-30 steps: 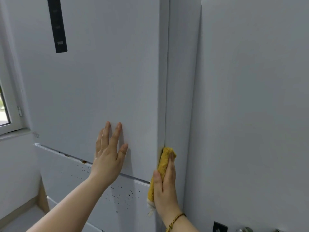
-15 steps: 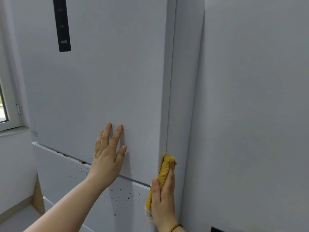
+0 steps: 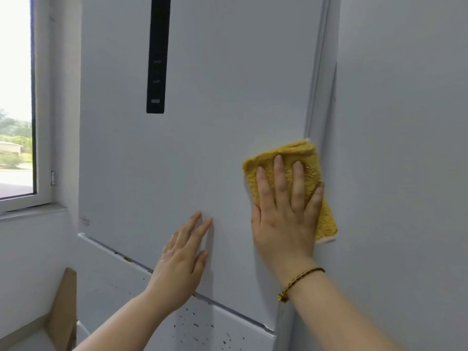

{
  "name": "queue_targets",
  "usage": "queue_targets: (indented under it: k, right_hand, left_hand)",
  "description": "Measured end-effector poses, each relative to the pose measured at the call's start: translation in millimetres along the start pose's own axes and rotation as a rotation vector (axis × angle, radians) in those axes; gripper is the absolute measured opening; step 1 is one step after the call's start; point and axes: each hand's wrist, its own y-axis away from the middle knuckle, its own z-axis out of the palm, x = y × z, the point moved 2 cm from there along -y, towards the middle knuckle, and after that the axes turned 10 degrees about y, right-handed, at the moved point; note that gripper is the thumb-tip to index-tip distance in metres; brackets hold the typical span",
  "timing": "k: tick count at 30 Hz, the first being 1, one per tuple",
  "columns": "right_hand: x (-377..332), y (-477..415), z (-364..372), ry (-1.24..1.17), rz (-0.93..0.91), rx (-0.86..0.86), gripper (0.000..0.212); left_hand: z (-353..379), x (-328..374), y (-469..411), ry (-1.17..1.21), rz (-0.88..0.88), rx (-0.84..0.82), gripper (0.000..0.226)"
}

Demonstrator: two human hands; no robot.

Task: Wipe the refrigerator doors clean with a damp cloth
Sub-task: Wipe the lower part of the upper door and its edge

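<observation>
Head view: a fluffy yellow cloth [image 3: 310, 158], folded into a rectangle, lies flat against the smooth white upper door [image 3: 228, 110] at its right edge — the right hand [image 3: 283, 224] presses it with straight, spread fingers. The left hand [image 3: 182, 259] rests flat near the door's bottom edge, fingers together. Below that edge the lower door [image 3: 202, 328] is dark-speckled; a black strip [image 3: 157, 54] runs high up.

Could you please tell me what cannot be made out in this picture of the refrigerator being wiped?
Head view: markings on the narrow black control panel are too small to read.
Head view: the white upper refrigerator door beneath the folded yellow cloth and right hand is hidden.
Head view: the speckled white lower door is cut off by the bottom edge.
</observation>
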Motion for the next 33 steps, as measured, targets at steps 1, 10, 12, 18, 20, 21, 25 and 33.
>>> queue_targets:
  k: [1,10,12,18,20,21,25,33]
  right_hand:
    - [-6,8,3,0.053,-0.090,-0.005,0.055]
    - [-9,-5,4,0.024,-0.549,-0.037,0.052]
    - [-3,-40,3,0.043,-0.448,0.027,0.050]
    - [-38,-52,15,0.115,-0.157,0.100,0.056]
    - [-69,-19,22,0.054,-0.284,0.031,0.056]
    - [-82,-2,24,0.029,-0.381,-0.014,0.057]
    - [-84,16,27,0.084,-0.599,-0.090,0.050]
    - [-90,-23,22,0.316,0.260,0.059,0.055]
  left_hand:
    - [-2,-3,-4,0.015,-0.016,0.039,0.049]
    - [-22,-25,-37,0.064,-0.028,0.278,0.056]
    - [-32,-31,-44,0.057,-0.061,0.320,0.063]
    - [-42,-56,-61,0.106,-0.113,0.323,0.068]
    - [-42,-62,-60,0.146,-0.048,0.315,0.064]
    - [-44,-66,-59,0.155,-0.009,0.309,0.063]
    - [-62,-90,-54,0.239,0.110,0.267,0.060]
    - [-125,-208,-78,0.282,-0.431,0.326,0.062]
